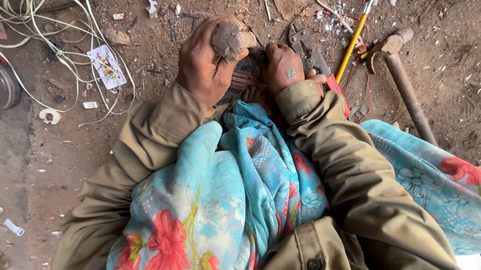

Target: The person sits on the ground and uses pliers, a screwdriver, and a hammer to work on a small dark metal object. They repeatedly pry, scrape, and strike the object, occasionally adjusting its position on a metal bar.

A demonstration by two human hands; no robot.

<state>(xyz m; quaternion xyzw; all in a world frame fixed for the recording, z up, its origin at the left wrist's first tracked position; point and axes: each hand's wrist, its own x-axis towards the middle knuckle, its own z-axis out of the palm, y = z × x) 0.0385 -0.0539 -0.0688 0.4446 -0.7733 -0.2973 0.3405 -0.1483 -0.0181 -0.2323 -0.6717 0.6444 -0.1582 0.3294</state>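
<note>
Down on the dirt floor between your knees, your left hand (203, 65) has its fingers clamped around a hammer (229, 38) with a worn, rounded head, while your right hand (282, 67) presses fingers together on a small metal part (243, 80) that lies just beside it, mostly hidden under both hands. Your floral blue cloth (236, 197) crowds up against your wrists from below. Pliers (306, 46), a yellow-handled screwdriver (351, 41) and a second hammer (402, 78) lie just right of your right hand, with tangled white wires (44, 31) and a playing card (106, 66) to the left.
</note>
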